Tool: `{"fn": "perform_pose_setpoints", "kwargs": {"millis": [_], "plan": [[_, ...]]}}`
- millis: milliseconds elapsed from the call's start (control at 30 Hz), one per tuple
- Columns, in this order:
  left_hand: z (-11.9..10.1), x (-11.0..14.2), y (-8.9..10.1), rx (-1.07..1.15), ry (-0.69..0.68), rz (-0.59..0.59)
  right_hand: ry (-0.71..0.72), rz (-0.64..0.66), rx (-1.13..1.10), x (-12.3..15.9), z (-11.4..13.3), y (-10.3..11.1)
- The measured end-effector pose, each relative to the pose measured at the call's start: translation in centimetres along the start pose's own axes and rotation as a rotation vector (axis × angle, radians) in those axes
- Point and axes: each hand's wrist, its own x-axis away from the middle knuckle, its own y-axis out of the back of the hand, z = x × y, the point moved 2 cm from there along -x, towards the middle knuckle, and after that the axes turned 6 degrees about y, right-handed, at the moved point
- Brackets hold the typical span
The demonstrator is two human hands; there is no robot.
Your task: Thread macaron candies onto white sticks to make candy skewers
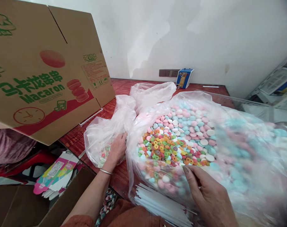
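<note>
A large clear plastic bag (pixel 190 97) lies open, full of pink, blue and white button-shaped candies (pixel 195 126). Small colourful ring candies (pixel 167 145) are heaped near its front. My right hand (pixel 207 192) pinches the bag's near edge between thumb and forefinger. On the left, my left hand (pixel 118 148) is closed at the side of a smaller plastic bag (pixel 100 132), with some fingertips hidden by the film. Colourful pieces show faintly through that bag. A bundle of white sticks (pixel 162 205) lies just below the large bag.
A big cardboard box (pixel 50 72) stands at the left on the red-brown table (pixel 119 83). By the wall are a blue device (pixel 184 78) and sockets (pixel 168 73). Below left, colourful printed cards (pixel 55 173) are stacked beside an open carton (pixel 69 198). A white rack (pixel 276 85) stands right.
</note>
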Motion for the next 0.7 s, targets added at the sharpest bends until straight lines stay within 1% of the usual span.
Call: {"fn": "perform_pose_setpoints", "kwargs": {"millis": [67,167,267,333,433,533,600,700], "plan": [[-0.1,0.2,0.7,-0.02,-0.034,0.003,0.032,0.026,-0.01,-0.2,0.4,-0.5],[0.7,-0.1,2.8,-0.046,-0.064,-0.03,0.046,0.045,-0.013,-0.1,0.7,-0.7],[2.5,-1.0,4.9,-0.092,-0.046,-0.103,0.048,0.041,-0.006,0.1,0.9,-0.4],[4.2,-1.7,5.5,-0.141,0.002,-0.155,0.056,0.042,-0.007,0.3,0.9,-0.3],[6.8,-2.3,5.1,-0.201,0.074,-0.185,0.057,0.051,-0.005,0.4,1.1,-0.4],[8.4,-2.4,4.1,-0.222,0.102,-0.173,0.038,0.056,-0.005,0.5,1.1,-0.3],[8.7,-2.2,3.8,-0.219,0.103,-0.174,0.016,0.064,-0.011,0.6,1.0,-0.1],[7.8,-2.1,4.0,-0.194,0.089,-0.212,-0.002,0.068,-0.025,0.8,1.0,0.1]]}}
